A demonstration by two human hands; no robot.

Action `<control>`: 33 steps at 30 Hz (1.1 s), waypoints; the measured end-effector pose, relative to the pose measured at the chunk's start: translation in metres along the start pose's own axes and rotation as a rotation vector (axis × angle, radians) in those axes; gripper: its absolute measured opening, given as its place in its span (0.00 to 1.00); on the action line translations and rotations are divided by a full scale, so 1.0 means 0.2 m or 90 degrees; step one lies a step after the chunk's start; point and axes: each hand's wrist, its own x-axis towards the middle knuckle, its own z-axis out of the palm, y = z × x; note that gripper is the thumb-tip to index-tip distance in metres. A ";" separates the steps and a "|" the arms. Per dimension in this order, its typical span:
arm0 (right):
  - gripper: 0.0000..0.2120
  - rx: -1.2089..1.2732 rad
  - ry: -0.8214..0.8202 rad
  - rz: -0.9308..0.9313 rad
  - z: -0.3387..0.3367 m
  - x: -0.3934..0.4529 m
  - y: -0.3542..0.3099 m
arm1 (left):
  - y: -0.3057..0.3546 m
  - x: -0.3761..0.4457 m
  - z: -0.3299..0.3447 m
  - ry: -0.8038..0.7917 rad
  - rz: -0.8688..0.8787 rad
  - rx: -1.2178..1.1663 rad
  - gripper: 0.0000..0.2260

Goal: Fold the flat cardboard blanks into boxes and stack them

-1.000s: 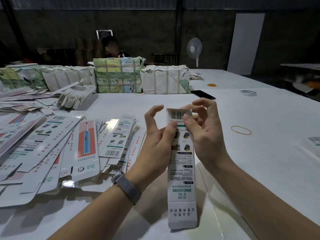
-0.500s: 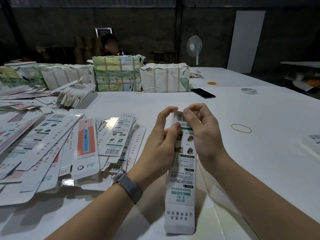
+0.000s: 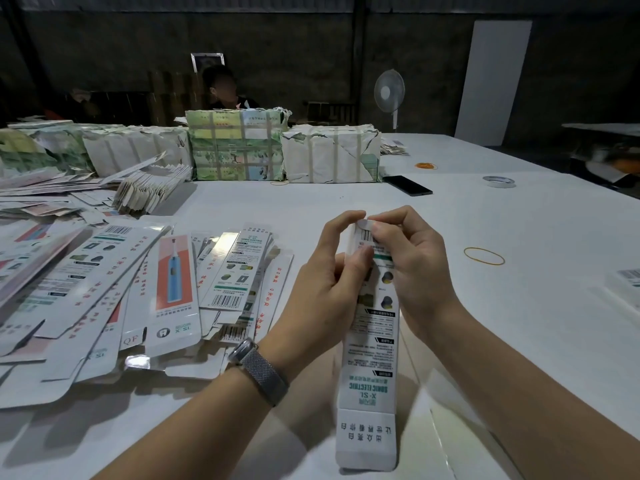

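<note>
Clearly, the box (image 3: 370, 344) was held upright above the table (image 3: 519, 306) by both hands. Its top end was gripped by the left hand (image 3: 322, 292) and pinched by the right hand (image 3: 412, 268). Flat blanks (image 3: 138, 292) were spread at the left.

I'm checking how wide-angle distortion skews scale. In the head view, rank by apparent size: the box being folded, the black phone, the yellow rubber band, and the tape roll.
1. Box, though nearness to the camera inflates it.
2. Black phone.
3. Yellow rubber band and tape roll: too alike to rank.
</note>
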 end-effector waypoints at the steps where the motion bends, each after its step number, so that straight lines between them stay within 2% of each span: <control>1: 0.06 -0.007 0.005 -0.010 0.00 0.00 0.00 | 0.00 0.00 0.00 0.000 0.001 0.002 0.16; 5: 0.07 -0.046 0.033 -0.063 -0.01 0.00 -0.01 | 0.00 0.00 0.00 0.004 0.003 -0.003 0.18; 10: 0.06 -0.022 0.048 -0.049 0.01 0.00 -0.01 | 0.02 -0.01 0.00 -0.004 -0.015 -0.008 0.23; 20: 0.08 -0.009 0.042 -0.051 -0.01 0.00 -0.02 | 0.01 0.00 -0.01 -0.050 -0.016 -0.048 0.26; 28: 0.11 0.046 -0.010 -0.041 -0.01 0.00 -0.02 | 0.02 -0.01 -0.01 -0.041 -0.002 -0.059 0.17; 32: 0.05 0.033 0.001 -0.039 -0.02 -0.01 0.00 | 0.03 0.00 -0.02 -0.013 -0.001 -0.057 0.14; 33: 0.07 0.029 0.002 -0.038 -0.02 -0.01 0.01 | 0.04 0.00 -0.02 -0.002 0.002 -0.053 0.13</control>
